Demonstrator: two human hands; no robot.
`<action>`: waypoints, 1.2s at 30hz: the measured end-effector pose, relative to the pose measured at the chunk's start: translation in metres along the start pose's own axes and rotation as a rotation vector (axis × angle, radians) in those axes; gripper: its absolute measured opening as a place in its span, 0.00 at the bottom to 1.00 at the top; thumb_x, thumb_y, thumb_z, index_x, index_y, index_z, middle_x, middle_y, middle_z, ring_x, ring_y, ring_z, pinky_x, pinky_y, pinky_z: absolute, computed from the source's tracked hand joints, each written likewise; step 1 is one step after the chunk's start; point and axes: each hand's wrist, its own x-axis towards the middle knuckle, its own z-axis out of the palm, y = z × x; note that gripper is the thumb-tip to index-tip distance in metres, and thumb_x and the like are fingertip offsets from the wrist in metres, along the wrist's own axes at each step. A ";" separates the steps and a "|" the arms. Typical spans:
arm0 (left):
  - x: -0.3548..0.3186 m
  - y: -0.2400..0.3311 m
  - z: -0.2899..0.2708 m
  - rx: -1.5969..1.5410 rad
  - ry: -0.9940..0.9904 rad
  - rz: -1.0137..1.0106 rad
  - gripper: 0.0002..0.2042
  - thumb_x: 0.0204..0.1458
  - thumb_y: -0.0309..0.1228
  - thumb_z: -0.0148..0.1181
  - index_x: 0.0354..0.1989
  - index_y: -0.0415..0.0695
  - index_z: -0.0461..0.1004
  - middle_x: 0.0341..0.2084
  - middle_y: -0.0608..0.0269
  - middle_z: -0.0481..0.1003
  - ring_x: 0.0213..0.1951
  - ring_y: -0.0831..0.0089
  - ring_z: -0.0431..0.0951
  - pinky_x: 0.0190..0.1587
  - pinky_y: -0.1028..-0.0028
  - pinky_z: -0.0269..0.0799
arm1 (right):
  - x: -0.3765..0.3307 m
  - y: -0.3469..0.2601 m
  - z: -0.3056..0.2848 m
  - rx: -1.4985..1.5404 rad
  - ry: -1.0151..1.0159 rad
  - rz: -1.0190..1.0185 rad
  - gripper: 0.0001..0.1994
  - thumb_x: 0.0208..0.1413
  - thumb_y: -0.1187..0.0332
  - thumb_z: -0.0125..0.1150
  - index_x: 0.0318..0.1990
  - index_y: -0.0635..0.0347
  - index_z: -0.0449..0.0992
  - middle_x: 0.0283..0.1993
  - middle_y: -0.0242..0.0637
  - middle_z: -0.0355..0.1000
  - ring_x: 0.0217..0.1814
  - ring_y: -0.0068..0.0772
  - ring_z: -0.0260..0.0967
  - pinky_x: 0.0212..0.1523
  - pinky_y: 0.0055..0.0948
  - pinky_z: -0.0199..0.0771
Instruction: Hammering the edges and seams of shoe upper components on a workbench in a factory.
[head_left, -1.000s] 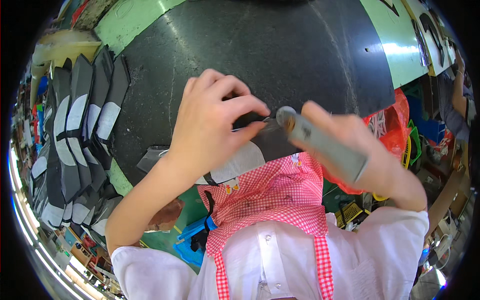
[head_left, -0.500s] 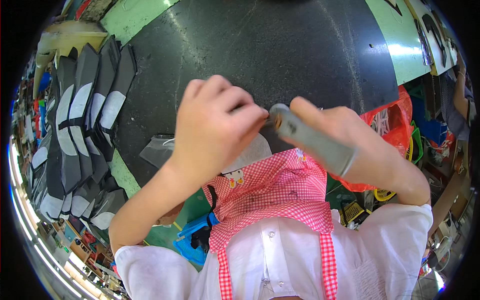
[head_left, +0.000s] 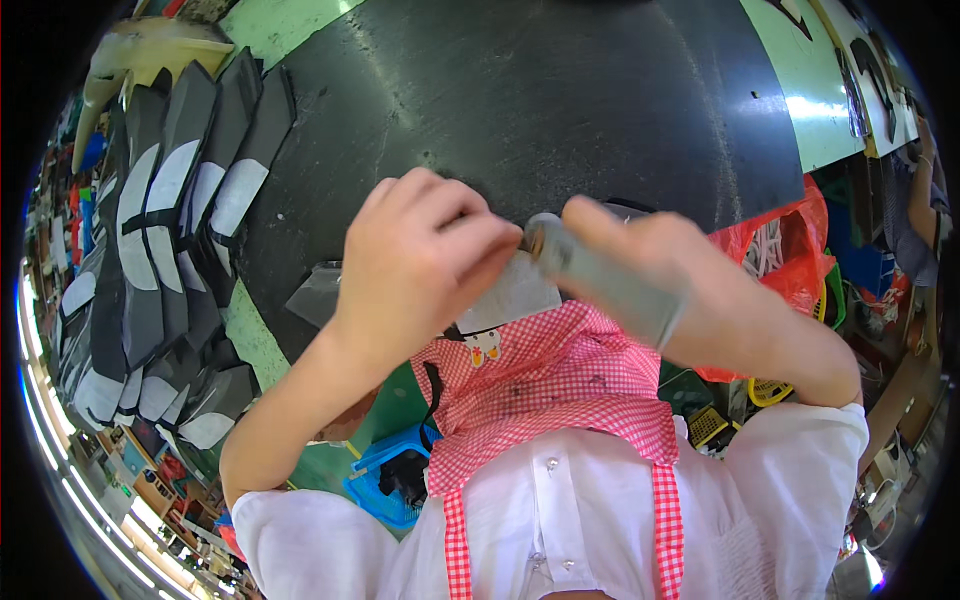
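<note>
My left hand (head_left: pixel 405 265) is closed in a pinch at the near edge of the black work surface. What its fingertips hold is hidden. Wrapped round a thick grey tool (head_left: pixel 612 288) with a rounded end, my right hand (head_left: pixel 670 255) is blurred by motion. The tool's exact kind does not show. Its rounded end meets or nearly meets the left fingertips. Below the hands lies a dark grey piece (head_left: pixel 316 293) with a white patch (head_left: pixel 513 295), its near side over my red checked apron (head_left: pixel 550 390).
Dark grey pieces with white patches (head_left: pixel 165 220) are piled at the left, some bound with black bands. A red plastic bag (head_left: pixel 805 235) hangs at the right edge of the black surface (head_left: pixel 560 100). A blue basket (head_left: pixel 385 480) stands below, left of the apron.
Both hands sit slightly farther left in the picture, still close together. More of the white patch shows beneath them. The pile at the left has shifted a little to the right with the view.
</note>
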 end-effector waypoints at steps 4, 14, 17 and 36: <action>-0.019 -0.010 -0.003 -0.229 -0.155 -0.338 0.12 0.37 0.27 0.74 0.34 0.47 0.83 0.30 0.66 0.75 0.34 0.66 0.74 0.37 0.69 0.72 | 0.008 -0.001 -0.020 0.085 -0.036 0.160 0.08 0.61 0.76 0.57 0.46 0.65 0.68 0.30 0.43 0.60 0.25 0.49 0.68 0.25 0.36 0.68; -0.003 0.000 0.025 -0.244 0.014 -0.236 0.06 0.42 0.28 0.69 0.31 0.49 0.80 0.31 0.68 0.76 0.35 0.66 0.76 0.34 0.68 0.73 | -0.009 0.002 -0.027 0.252 0.149 0.041 0.07 0.63 0.74 0.60 0.45 0.67 0.72 0.29 0.47 0.66 0.26 0.49 0.61 0.28 0.34 0.66; 0.026 0.024 0.037 -0.153 0.020 -0.120 0.09 0.45 0.27 0.70 0.37 0.48 0.83 0.30 0.66 0.76 0.33 0.67 0.76 0.36 0.69 0.73 | -0.030 0.009 -0.031 0.254 0.177 0.019 0.07 0.61 0.76 0.61 0.45 0.66 0.72 0.28 0.47 0.64 0.28 0.48 0.63 0.29 0.35 0.65; 0.012 0.021 0.016 -0.025 -0.054 -0.110 0.09 0.42 0.27 0.71 0.35 0.49 0.83 0.30 0.69 0.75 0.34 0.67 0.75 0.38 0.68 0.71 | -0.029 0.005 -0.018 0.357 0.262 0.194 0.10 0.60 0.73 0.63 0.43 0.61 0.67 0.26 0.47 0.66 0.27 0.54 0.67 0.28 0.37 0.68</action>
